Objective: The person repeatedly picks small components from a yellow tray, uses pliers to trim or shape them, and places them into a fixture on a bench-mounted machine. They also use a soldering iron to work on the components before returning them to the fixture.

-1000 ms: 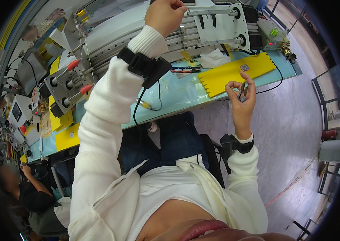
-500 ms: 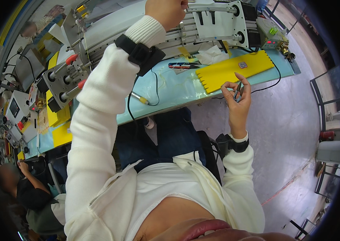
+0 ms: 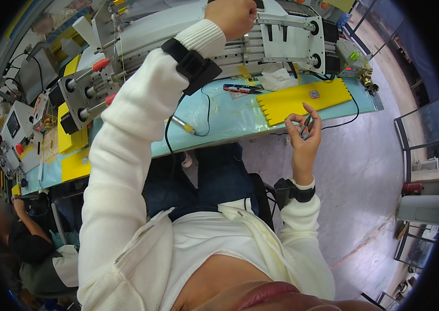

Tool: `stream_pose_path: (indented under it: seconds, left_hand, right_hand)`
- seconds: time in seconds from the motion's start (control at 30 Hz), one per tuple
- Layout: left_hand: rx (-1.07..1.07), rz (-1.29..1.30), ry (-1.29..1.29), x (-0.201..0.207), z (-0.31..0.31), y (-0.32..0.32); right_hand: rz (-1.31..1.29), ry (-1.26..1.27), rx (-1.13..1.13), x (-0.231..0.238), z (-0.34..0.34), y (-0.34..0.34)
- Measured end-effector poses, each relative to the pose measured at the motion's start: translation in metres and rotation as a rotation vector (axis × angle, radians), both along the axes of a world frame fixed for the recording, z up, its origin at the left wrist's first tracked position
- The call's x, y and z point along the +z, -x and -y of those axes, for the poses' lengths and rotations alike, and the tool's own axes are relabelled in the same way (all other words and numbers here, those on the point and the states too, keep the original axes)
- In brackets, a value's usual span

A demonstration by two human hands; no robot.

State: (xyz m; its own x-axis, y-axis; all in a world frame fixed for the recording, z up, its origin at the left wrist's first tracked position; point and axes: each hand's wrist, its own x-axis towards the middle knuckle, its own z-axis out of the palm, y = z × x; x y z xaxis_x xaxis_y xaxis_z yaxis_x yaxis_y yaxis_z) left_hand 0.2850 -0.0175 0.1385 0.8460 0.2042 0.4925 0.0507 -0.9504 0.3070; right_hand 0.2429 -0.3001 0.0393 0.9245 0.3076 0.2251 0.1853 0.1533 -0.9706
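My left hand (image 3: 232,19) reaches far over a long metal rail machine (image 3: 261,39) at the top of the view. Its fingers are curled closed, and whatever they may hold is hidden at the edge. Nearer me, on the right, my right hand (image 3: 305,145) is held up by the bench's front edge, close to a yellow plate (image 3: 328,97) with a toothed left end. Small thread snips (image 3: 307,124) with dark blades are gripped in its fingers. A second pair of snips (image 3: 240,88), red and dark, lies on the bench left of the plate.
The pale blue bench (image 3: 219,119) carries a crumpled white tissue (image 3: 279,79), a yellow-tipped pen-like tool (image 3: 183,125) and loose black cable. Red-capped rods (image 3: 102,64) stick out from the machine at left. Another person (image 3: 30,236) sits at lower left.
The view has shifted, so bench and machine appear slightly lower. My left hand is a little farther over the machine. My right hand keeps its grip on the snips, nearly still.
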Motion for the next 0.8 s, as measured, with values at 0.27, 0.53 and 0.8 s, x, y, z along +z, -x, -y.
stream_pose_path:
  seconds: [0.27, 0.53, 0.8]
  left_hand:
    - [-0.021, -0.041, -0.019, 0.005, 0.001, 0.001]
    - [-0.021, 0.019, -0.044, 0.012, 0.008, 0.001]
    - [0.027, 0.0, -0.238, 0.037, -0.002, -0.019]
  right_hand:
    - [0.0, -0.006, 0.002, 0.003, -0.003, 0.005]
    - [-0.004, 0.003, -0.013, 0.002, -0.003, 0.005]
    - [-0.001, 0.006, -0.018, 0.007, -0.003, 0.006]
